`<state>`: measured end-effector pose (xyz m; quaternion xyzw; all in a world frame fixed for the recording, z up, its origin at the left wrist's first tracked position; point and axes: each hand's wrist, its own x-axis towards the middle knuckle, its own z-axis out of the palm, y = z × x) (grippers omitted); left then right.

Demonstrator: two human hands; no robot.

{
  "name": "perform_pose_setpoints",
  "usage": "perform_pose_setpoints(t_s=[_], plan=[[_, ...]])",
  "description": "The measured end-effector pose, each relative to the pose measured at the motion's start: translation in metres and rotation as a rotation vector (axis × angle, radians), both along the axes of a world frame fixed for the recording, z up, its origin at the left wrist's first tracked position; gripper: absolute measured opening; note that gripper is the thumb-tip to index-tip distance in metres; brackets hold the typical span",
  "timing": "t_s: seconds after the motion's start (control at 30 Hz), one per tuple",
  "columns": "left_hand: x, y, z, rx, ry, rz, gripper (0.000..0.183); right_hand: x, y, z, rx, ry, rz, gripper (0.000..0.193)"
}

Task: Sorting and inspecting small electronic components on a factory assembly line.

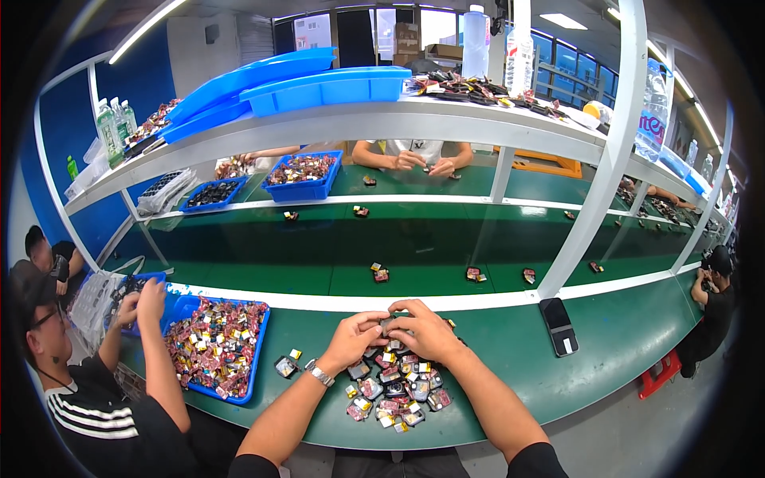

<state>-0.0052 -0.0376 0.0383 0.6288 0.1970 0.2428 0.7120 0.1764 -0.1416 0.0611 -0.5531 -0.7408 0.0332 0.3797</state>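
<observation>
Above the pile, my left hand (355, 339) and my right hand (426, 330) meet with fingers closed. Between their fingertips they pinch a small dark electronic unit (387, 324), mostly hidden by the fingers. Just beneath my wrists lies a heap of small electronic units (393, 392), black-rimmed casings with red circuit boards and white-and-yellow battery cells. One separate unit (286, 366) rests on the green bench left of my watch-wearing left wrist.
A blue bin (256, 368) full of circuit boards stands at left, beside a co-worker (96, 398) with raised hands. A black phone (559, 327) lies at right. Beyond a white rail, units sit spaced on a green conveyor (430, 255). A white shelf (335, 123) with blue trays spans above.
</observation>
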Motion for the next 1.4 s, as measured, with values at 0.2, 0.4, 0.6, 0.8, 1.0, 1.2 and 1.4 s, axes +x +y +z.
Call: perform_pose_setpoints(t_s=[0.2, 0.4, 0.6, 0.8, 1.0, 1.2, 1.4], plan=[[-0.005, 0.002, 0.005, -0.022, -0.057, -0.124, 0.044, 0.0, 0.0, 0.0, -0.001, 0.098, -0.015, 0.012], [-0.004, 0.003, 0.004, -0.015, -0.042, -0.072, 0.037, -0.003, 0.0, 0.001, -0.005, 0.102, 0.049, 0.012], [-0.003, 0.003, 0.001, -0.04, -0.041, -0.083, 0.038, -0.01, 0.0, -0.003, 0.042, 0.109, -0.027, 0.011], [-0.003, 0.002, 0.002, -0.046, -0.024, -0.065, 0.035, -0.014, 0.001, -0.005, 0.094, 0.05, -0.06, 0.011], [-0.004, 0.003, 0.001, -0.055, -0.059, -0.05, 0.033, -0.02, 0.003, -0.01, 0.124, 0.119, -0.088, 0.013], [-0.004, 0.003, -0.002, -0.06, -0.05, -0.019, 0.033, -0.019, 0.004, -0.018, 0.043, 0.235, -0.091, 0.017], [-0.004, 0.002, -0.002, -0.024, -0.05, 0.006, 0.033, -0.023, 0.007, -0.017, 0.057, 0.267, -0.072, 0.017]])
